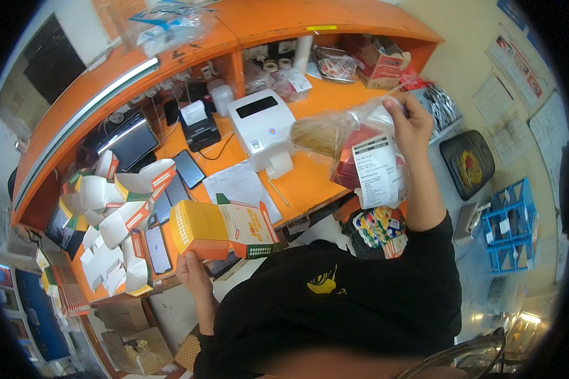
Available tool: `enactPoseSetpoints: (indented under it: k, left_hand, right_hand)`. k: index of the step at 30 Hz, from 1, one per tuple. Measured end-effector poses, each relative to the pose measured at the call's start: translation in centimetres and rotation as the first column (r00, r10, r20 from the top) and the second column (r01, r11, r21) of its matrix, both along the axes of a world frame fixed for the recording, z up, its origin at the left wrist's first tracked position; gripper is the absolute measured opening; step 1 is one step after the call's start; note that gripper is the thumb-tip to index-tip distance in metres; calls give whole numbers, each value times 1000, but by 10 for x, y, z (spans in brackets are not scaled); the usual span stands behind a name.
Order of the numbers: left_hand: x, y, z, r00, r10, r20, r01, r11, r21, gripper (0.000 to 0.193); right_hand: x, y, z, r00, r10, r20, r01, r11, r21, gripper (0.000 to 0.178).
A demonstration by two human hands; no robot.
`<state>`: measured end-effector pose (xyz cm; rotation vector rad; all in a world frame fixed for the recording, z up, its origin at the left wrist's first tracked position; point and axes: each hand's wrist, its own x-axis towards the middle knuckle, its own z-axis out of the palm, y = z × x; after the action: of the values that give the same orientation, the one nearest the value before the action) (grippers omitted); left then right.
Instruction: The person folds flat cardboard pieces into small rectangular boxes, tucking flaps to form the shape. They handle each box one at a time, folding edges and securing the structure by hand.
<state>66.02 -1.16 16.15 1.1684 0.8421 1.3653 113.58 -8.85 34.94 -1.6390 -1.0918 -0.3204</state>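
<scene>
Beside the orange counter (316,189), the left hand (194,276), fingers closed, holds a yellow food carton (202,228) by its near corner, while the right hand (414,120) pinches up a clear plastic bag (360,129), whose slick film could slip if gripped loosely.

Left of centre, the person's left hand (195,276) grips an open yellow-and-orange carton (216,229); right of centre, the right hand (412,118) pinches a clear bag (360,119) bearing a white slip (378,170).
</scene>
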Motion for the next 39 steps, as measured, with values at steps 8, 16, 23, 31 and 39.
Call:
enactPoseSetpoints:
  k: [8, 16, 23, 31, 39]
  left_hand:
    - [38, 1, 14, 993, 93, 67, -95, 995, 19, 25]
    - [55, -10, 19, 986, 167, 23, -168, 982, 86, 23]
    - [85, -24, 21, 936, 348, 44, -350, 936, 30, 22]
    - [120, -38, 20, 837, 548, 17, -548, 837, 6, 25]
    - [131, -48, 22, 768, 639, -40, -638, 769, 25, 24]
  right_hand:
    - [3, 6, 43, 976, 215, 16, -214, 956, 202, 12]
    - [43, 57, 96, 963, 268, 5, -259, 927, 272, 17]
    - [94, 164, 163, 914, 320, 251, -385, 879, 281, 27]
    - [114, 320, 233, 739, 665, 108, -657, 677, 332, 10]
    - [123, 426, 222, 864, 457, 210, -482, 871, 89, 24]
